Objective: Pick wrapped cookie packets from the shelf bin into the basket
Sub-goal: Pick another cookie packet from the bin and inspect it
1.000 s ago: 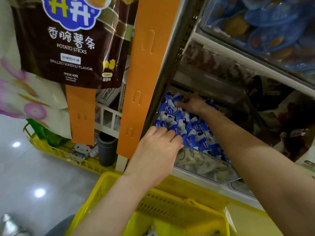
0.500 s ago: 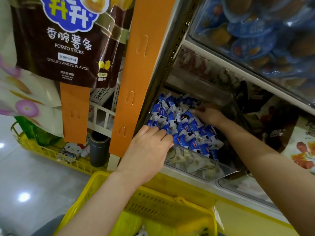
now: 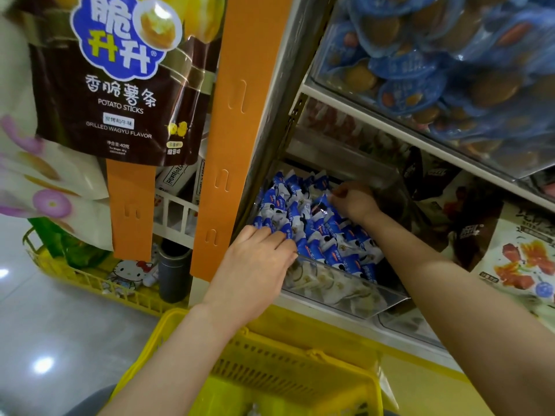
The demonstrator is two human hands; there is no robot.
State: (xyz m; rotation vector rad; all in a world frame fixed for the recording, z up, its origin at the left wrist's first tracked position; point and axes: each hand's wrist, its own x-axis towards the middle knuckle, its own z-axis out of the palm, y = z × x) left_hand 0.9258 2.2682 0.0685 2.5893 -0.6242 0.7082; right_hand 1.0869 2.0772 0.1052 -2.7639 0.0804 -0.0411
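Closing the flat left hand (image 3: 255, 265) round cookie packets (image 3: 303, 219) beneath it should help; right hand (image 3: 356, 201) curled, grip unclear; basket (image 3: 285, 370) below

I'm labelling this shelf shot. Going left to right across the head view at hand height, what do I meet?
Hello Kitty pack → dark grey tube → left hand → right hand → white bag with red print.

Shelf bin (image 3: 339, 291) mid-frame, cookie packets (image 3: 303, 217) piled in it. Left hand (image 3: 255, 265) on packets at bin's front-left corner, right hand (image 3: 356, 202) on them further back. Basket (image 3: 300, 354) bottom centre, below bin. Potato sticks bag (image 3: 114, 91) hangs upper left.
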